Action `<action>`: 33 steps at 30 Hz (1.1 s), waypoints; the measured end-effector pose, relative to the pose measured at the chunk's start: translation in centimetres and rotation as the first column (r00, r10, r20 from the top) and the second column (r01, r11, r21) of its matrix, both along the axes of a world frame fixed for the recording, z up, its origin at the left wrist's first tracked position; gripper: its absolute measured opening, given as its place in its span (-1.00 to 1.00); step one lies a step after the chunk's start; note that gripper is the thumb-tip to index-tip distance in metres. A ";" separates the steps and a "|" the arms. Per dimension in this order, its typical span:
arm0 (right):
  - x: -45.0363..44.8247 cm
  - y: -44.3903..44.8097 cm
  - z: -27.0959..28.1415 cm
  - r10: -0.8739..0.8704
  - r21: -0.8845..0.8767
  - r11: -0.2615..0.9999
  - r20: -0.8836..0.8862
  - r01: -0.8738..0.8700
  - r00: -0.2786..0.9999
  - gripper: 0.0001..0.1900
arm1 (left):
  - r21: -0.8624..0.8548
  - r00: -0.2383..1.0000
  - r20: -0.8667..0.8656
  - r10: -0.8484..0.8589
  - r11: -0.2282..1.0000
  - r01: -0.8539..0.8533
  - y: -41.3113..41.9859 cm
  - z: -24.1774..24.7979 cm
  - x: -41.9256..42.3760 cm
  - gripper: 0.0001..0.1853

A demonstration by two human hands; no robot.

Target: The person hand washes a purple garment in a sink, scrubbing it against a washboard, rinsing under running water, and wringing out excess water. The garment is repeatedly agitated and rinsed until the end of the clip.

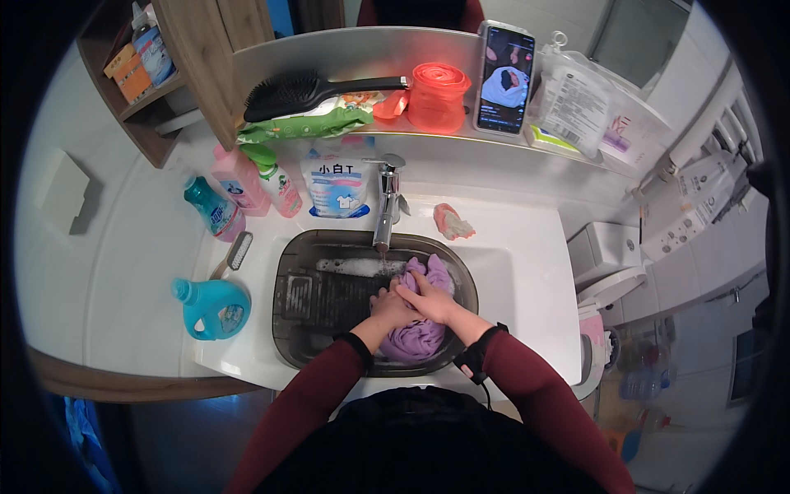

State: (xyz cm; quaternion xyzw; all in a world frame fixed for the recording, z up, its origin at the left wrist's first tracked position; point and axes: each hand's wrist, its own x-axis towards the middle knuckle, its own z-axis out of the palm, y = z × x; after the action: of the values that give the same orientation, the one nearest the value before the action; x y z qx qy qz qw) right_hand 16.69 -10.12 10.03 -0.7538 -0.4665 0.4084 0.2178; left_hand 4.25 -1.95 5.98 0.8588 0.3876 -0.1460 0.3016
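Note:
A bunched purple cloth (415, 341) lies at the right side of a dark translucent plastic washbasin (284, 333) with a ribbed washboard floor (345, 309). My left hand (390, 307) and my right hand (430, 297) meet on the cloth, both pressed on it and gripping its folds; some fingertips are hidden in the fabric. Water runs from the chrome faucet (387, 197) into the basin, just behind my hands. White suds (358, 267) float along the basin's back side.
The basin rests in a white washbasin counter (537, 296). To the left stand a teal detergent jug (216, 309), a scrub brush (237, 253) and several bottles. A detergent pouch (338, 185) is behind the basin. The shelf holds a hairbrush (296, 92), red bag roll (439, 99) and phone (504, 80).

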 end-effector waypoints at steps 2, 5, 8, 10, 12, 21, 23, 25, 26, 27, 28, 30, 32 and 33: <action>-0.7 -1.8 -0.4 -0.069 0.101 0.992 -0.101 0.079 0.992 0.04 | -0.003 1.000 0.017 0.018 1.000 -0.018 0.3 0.0 -0.2 0.20; -2.1 -4.2 -1.8 -0.099 0.225 0.967 -0.115 0.123 0.988 0.01 | -0.052 0.983 0.108 0.148 0.988 -0.143 0.5 -0.5 -0.7 0.10; -3.2 -6.7 -3.2 -0.121 0.221 0.967 -0.045 0.128 0.992 0.00 | -0.020 0.978 0.137 0.158 0.987 -0.157 0.4 -1.7 -1.1 0.04; -3.6 -8.5 -4.0 -0.196 0.164 0.965 -0.064 0.204 0.979 0.00 | -0.026 0.951 0.263 0.164 0.986 -0.163 0.5 -2.6 -1.5 -0.05; -3.8 -9.7 -4.6 -0.314 0.027 0.947 -0.142 0.321 0.939 0.01 | -0.133 0.852 0.458 0.253 0.967 -0.216 1.0 -3.1 -2.4 -0.32; -5.3 -9.0 -5.5 -0.367 -0.028 0.930 0.004 0.367 0.930 0.07 | -0.887 0.540 0.122 0.833 0.335 -0.317 3.5 2.5 -13.9 -0.58; -5.2 -8.6 -6.0 -0.382 -0.078 0.922 -0.028 0.379 0.924 0.06 | -0.855 0.563 0.163 0.810 0.401 -0.329 3.4 3.3 -16.2 -0.56; -4.6 -8.2 -6.5 -0.456 -0.082 0.890 -0.105 0.449 0.884 0.07 | -0.780 0.641 0.171 0.748 0.500 -0.376 3.5 3.5 -18.0 -0.56; -4.1 -7.9 -6.7 -0.479 -0.124 0.878 -0.224 0.463 0.849 0.05 | -0.694 0.739 0.203 0.643 0.627 -0.355 3.9 3.6 -18.5 -0.52; -3.5 -7.6 -6.8 -0.504 -0.184 0.864 -0.314 0.469 0.805 0.02 | -0.662 0.726 0.420 0.545 0.731 -0.166 3.8 3.4 -18.7 -0.51; -2.9 -7.2 -6.9 -0.524 -0.194 0.851 -0.298 0.487 0.798 0.00 | -0.619 0.786 0.362 0.502 0.759 -0.200 4.2 3.3 -18.9 -0.51; -1.7 -6.6 -6.6 -0.687 -0.233 0.726 -0.285 0.647 0.669 -0.04 | -0.422 0.760 0.560 0.330 0.903 -0.082 4.3 3.0 -18.7 -0.34; -0.3 -6.0 -5.8 -0.681 -0.262 0.732 -0.260 0.629 0.685 -0.04 | -0.178 0.750 0.556 0.357 0.933 -0.312 4.0 2.8 -18.0 -0.10; 0.4 -5.5 -5.4 -0.689 -0.317 0.724 -0.289 0.613 0.665 -0.03 | -0.217 0.679 0.626 0.383 0.922 -0.319 3.6 2.9 -17.7 -0.05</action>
State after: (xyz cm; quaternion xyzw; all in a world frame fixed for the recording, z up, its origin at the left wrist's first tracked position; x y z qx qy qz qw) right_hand 17.10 -15.58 4.62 -0.7917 -0.0704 0.4861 0.3633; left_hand -13.47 1.70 8.85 0.7494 0.4067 0.2088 0.4790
